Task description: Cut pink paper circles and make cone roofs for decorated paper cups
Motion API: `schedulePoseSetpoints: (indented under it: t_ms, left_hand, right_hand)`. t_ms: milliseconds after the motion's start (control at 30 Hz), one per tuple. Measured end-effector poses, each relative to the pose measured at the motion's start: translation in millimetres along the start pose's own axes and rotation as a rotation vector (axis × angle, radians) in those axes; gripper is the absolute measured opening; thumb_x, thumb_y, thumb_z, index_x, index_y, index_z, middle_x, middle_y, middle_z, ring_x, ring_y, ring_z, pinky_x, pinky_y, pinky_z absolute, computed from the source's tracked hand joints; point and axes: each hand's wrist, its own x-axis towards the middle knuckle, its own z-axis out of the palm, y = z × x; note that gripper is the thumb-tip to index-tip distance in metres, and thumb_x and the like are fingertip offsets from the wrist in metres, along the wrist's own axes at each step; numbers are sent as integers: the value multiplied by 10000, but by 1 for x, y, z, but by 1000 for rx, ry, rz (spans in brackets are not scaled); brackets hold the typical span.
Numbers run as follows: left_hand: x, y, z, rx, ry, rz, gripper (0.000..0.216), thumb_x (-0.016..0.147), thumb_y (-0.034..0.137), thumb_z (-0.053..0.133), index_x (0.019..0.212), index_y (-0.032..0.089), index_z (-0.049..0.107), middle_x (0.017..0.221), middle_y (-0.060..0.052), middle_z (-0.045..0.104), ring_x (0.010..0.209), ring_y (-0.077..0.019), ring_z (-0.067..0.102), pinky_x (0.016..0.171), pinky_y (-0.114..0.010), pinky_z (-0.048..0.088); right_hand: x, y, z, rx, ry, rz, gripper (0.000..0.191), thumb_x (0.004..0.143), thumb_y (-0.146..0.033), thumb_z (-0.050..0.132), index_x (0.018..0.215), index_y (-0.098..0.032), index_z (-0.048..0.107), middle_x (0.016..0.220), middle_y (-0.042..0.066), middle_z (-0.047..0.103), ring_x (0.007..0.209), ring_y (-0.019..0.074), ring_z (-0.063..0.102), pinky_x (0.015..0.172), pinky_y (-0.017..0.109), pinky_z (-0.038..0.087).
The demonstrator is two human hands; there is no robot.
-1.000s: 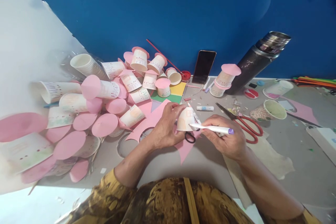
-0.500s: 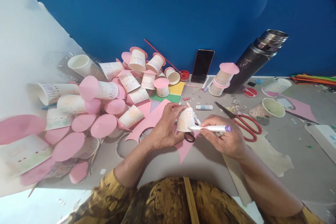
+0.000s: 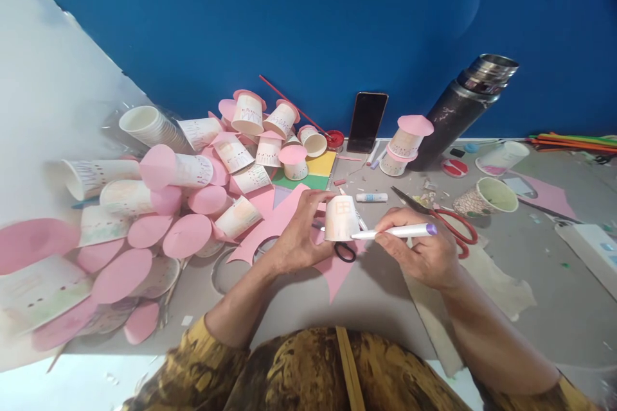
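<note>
My left hand [image 3: 301, 234] grips a small white paper cup [image 3: 341, 218], turned upside down, with an orange window drawn on its side. Between the fingers of my right hand [image 3: 421, 247] is a white marker [image 3: 402, 231] with a purple end. Its tip meets the cup's side near the lower rim, or hovers very close to it. Just below the cup, a black scissor handle [image 3: 345, 252] lies on pink paper [image 3: 332, 279]. Behind the cup are a pale pen, partly hidden, and a short white marker cap or tube [image 3: 371, 197].
Many decorated cups with pink paper discs [image 3: 187, 236] are heaped on the left beside stacked plain cups [image 3: 144, 122]. Red-handled scissors [image 3: 453, 225], a patterned cup [image 3: 486, 199] and a black flask [image 3: 448, 122] lie right. A phone [image 3: 367, 122] leans on the blue wall.
The cup has turned in my left hand, so its drawn window faces me more. My right hand and the marker have shifted slightly to the right.
</note>
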Motion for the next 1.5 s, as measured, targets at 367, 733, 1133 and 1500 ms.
schedulePoseSetpoints:
  t_ms: [367,733,1133,1500]
  left_hand:
    - [1,-8,3,-281,23,-70,705,686,65,678,1336,259,487,1367,-104,450,1279,-273,528,1057,-473,511]
    - [3,-14,5,-466,26,-93,641,746,231,761,1316,263,469,1380,-126,527,1292,-281,549,1026,-450,509]
    - [5,-9,7,-553,2,-136,704,734,379,849,1307,266,456,1378,-140,575,1221,-280,604,902,-376,525]
    - [3,-4,14,-720,-46,-146,668,745,272,867,1308,278,508,1249,-83,623,1135,-239,617,879,-338,523]
  right_hand:
    - [-2,3,-3,-8,121,15,72,936,-245,641,879,-224,680,721,2,697,538,150,590,506,290,451]
    - [-3,-1,-8,66,127,87,124,944,-277,625,838,-227,667,680,0,672,525,151,582,483,285,442]
    - [0,5,2,92,294,185,185,1005,-325,601,1125,-219,692,957,67,785,780,202,724,713,338,575]
    - [4,7,3,108,-26,210,878,704,-726,801,1386,-222,574,1232,118,696,911,257,674,803,382,554]
